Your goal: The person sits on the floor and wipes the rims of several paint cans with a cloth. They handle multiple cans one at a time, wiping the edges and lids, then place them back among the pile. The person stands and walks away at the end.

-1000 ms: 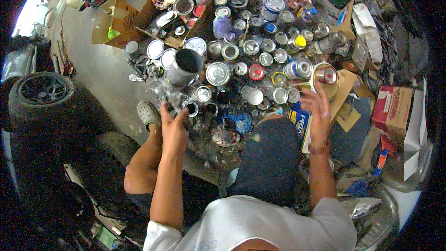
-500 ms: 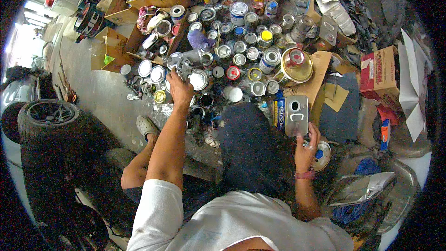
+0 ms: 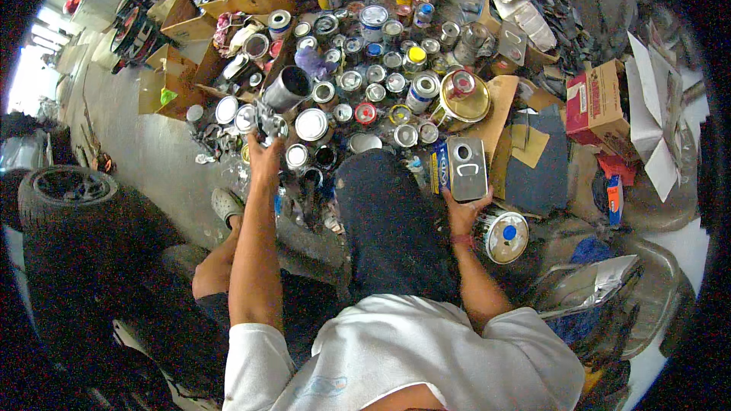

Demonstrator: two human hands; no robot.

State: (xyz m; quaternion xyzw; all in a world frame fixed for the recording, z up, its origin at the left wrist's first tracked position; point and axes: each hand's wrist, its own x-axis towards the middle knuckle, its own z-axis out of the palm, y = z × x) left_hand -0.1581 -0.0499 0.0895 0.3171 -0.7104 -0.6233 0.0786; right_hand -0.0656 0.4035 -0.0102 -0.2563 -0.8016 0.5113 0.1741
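Observation:
My left hand (image 3: 266,154) is closed round a silver spray gun (image 3: 268,123). Its wide grey metal cup (image 3: 288,90) is tilted, and the dark round mouth faces up. My right hand (image 3: 466,211) grips the lower end of a rectangular metal can (image 3: 466,167), thumb and fingers on opposite sides. The can's top shows a small round opening and a white handle. Against its left side is a blue and yellow package (image 3: 439,167). Just below my right hand stands a round can with a blue cap (image 3: 506,234).
Many paint cans crowd the floor ahead, among them a large gold-rimmed can (image 3: 464,97) and a yellow-capped can (image 3: 416,59). Cardboard boxes (image 3: 177,85) stand at the left, a red and white carton (image 3: 598,110) at the right. A car wheel (image 3: 68,190) lies far left.
The spray gun has turned from lying sideways to cup mouth up. My right hand has shifted from touching the metal can's lower corner to gripping its end. The whole view has shifted slightly.

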